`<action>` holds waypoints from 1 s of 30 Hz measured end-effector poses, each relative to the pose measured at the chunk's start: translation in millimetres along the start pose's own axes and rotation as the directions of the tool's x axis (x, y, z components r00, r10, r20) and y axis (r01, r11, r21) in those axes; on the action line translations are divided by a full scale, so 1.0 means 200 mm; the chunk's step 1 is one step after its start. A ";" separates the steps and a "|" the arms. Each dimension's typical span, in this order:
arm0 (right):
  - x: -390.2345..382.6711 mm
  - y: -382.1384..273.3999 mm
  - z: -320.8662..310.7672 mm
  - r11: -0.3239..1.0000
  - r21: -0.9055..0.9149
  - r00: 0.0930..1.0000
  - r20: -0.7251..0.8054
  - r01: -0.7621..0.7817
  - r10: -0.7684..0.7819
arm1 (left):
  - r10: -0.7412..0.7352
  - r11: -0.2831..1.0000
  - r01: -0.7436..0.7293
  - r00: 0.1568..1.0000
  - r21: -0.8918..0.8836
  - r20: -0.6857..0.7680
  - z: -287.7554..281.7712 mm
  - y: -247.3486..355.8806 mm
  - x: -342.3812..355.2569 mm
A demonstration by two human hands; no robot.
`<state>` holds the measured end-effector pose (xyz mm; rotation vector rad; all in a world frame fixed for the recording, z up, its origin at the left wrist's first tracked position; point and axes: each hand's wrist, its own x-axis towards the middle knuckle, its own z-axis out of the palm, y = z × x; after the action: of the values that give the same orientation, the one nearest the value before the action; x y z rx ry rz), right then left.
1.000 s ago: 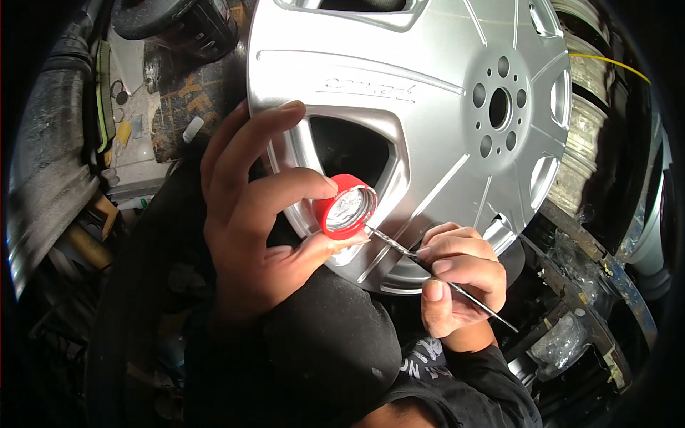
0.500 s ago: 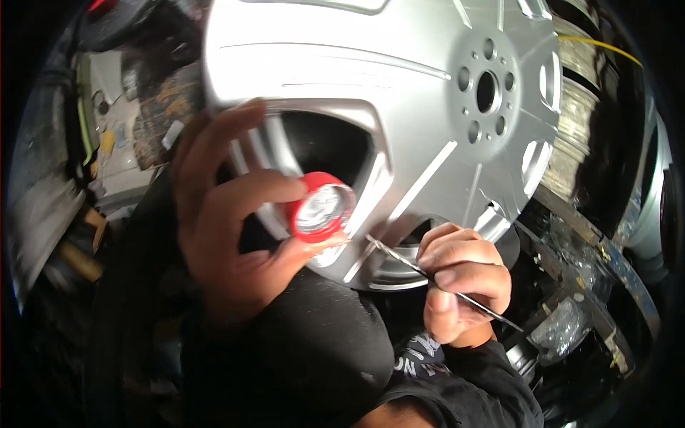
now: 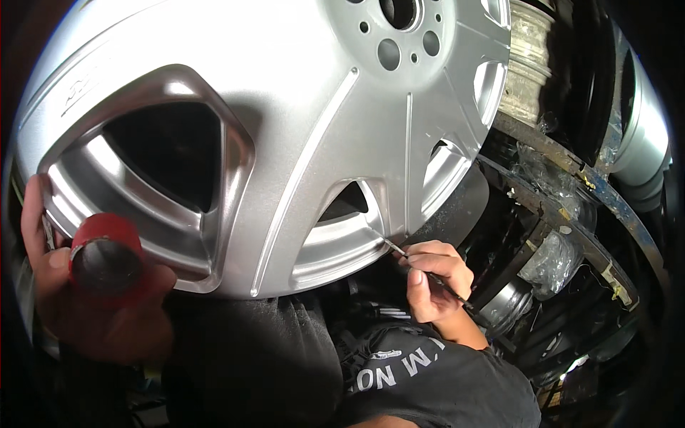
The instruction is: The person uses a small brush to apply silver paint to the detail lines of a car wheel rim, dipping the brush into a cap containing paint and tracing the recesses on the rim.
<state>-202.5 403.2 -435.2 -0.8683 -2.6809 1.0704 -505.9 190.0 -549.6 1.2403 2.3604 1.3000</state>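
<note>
A large silver alloy wheel (image 3: 285, 121) fills the upper and middle part of the view, its spokes and openings facing me. My left hand (image 3: 107, 324), at the lower left, is closed around a small red cup (image 3: 108, 227), tilted with its greyish inside toward me. Fingers of that hand lie beside the wheel's outer edge. In my right hand (image 3: 441, 274) a thin dark paintbrush (image 3: 397, 249) is pinched between thumb and fingers. Its fine tip meets the wheel's lower edge, near the base of a spoke by a small opening.
On the right, a metal rack (image 3: 546, 153) with worn paint holds other wheels, among them a silver one (image 3: 646, 125). Clear plastic wrapping (image 3: 553, 264) hangs on it. My dark shirt (image 3: 428, 378) and dark-clothed leg (image 3: 250, 357) are just below the wheel.
The wheel now looks larger and closer, shifted left. My left hand with the red cup has gone left and down to the wheel's edge. The brush tip has moved from near the cup to the wheel.
</note>
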 end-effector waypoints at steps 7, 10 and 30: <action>0.07 -0.03 0.05 0.993 -0.092 0.996 0.044 -0.071 0.075 | -0.395 0.918 0.386 0.911 -0.093 -0.121 0.08 0.09 0.04; 0.08 -0.04 0.05 0.989 -0.126 0.995 0.054 -0.081 0.088 | 0.114 0.987 -0.128 0.982 -0.094 -0.148 0.13 -0.07 0.12; 0.12 -0.06 0.07 0.962 -0.256 0.986 0.109 -0.094 0.126 | -0.173 0.985 0.171 0.980 -0.034 -0.099 0.02 -0.03 -0.13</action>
<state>-232.2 401.1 -440.4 -1.0359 -2.9507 0.8425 -490.5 173.0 -562.2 0.9594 2.4486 1.3623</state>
